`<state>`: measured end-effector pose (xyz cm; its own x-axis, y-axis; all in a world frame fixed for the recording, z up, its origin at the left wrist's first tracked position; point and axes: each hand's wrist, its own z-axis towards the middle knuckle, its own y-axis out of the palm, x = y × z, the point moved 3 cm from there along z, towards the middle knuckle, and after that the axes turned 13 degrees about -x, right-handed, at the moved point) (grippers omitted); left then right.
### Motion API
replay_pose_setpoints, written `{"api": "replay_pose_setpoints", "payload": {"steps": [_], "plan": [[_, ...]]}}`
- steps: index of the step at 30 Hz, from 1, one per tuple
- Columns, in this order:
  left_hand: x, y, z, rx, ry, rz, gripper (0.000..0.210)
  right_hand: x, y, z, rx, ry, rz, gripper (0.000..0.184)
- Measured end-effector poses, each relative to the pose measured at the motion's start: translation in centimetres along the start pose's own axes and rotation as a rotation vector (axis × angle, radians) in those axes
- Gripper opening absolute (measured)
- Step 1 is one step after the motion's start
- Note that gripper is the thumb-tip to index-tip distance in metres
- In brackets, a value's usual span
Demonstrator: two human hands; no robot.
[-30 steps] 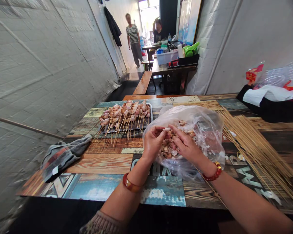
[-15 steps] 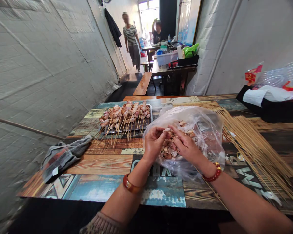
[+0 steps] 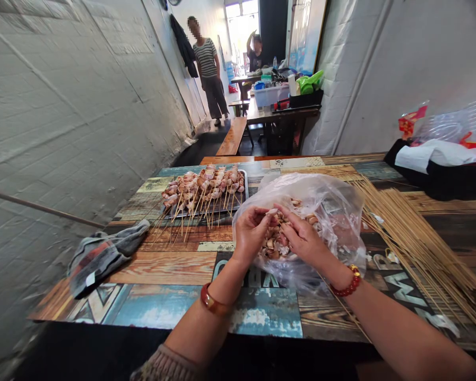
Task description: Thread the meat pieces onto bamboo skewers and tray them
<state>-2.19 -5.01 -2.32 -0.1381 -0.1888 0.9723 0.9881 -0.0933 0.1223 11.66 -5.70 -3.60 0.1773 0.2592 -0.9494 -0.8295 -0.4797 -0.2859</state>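
My left hand point(image 3: 250, 233) pinches a small pale piece of meat point(image 3: 271, 211) between thumb and fingers. Close against it, my right hand point(image 3: 301, 235) has its fingers closed around a thin bamboo skewer point(image 3: 343, 306), whose long end slants down under my right forearm. Both hands are over an open clear plastic bag point(image 3: 341, 211) holding many pinkish-brown pieces point(image 3: 275, 248). To the left, a metal tray point(image 3: 246, 186) bears a heap of loaded skewers point(image 3: 204, 182), their bare ends toward me. The skewer's tip is hidden by my fingers.
Loose bamboo skewers point(image 3: 420, 243) lie fanned out right of the bag. A grey cloth point(image 3: 107, 254) rests at the table's left edge. Black fabric and plastic packaging point(image 3: 444, 159) sit at the far right. Beyond the table are a bench point(image 3: 232, 136) and two people point(image 3: 210, 63).
My hands hold nearly the same pose over the bag. In the background, the standing person in the striped top has come nearer and shifted slightly left.
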Motion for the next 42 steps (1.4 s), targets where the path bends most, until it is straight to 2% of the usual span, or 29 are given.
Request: {"api": "replay_pose_setpoints", "payload": {"steps": [7, 17, 27, 37, 42], "plan": [[-0.5, 0.1, 0.0, -0.020, -0.014, 0.023, 0.019, -0.2, -0.1, 0.0, 0.037, -0.008, 0.016, 0.051], [-0.5, 0.0, 0.0, -0.013, 0.013, 0.046, 0.020, -0.2, -0.1, 0.0, 0.022, -0.007, -0.034, 0.052], [-1.3, 0.0, -0.2, -0.071, 0.087, 0.216, 0.014, -0.2, -0.1, 0.0, 0.058, -0.018, 0.013, 0.032], [-1.9, 0.3, -0.6, -0.086, 0.054, 0.238, 0.017, -0.7, -0.1, -0.2, 0.172, -0.024, -0.064, 0.025], [-1.3, 0.6, -0.8, -0.112, 0.078, 0.283, 0.014, -0.3, -0.2, -0.2, 0.200, -0.002, -0.059, 0.023]]}}
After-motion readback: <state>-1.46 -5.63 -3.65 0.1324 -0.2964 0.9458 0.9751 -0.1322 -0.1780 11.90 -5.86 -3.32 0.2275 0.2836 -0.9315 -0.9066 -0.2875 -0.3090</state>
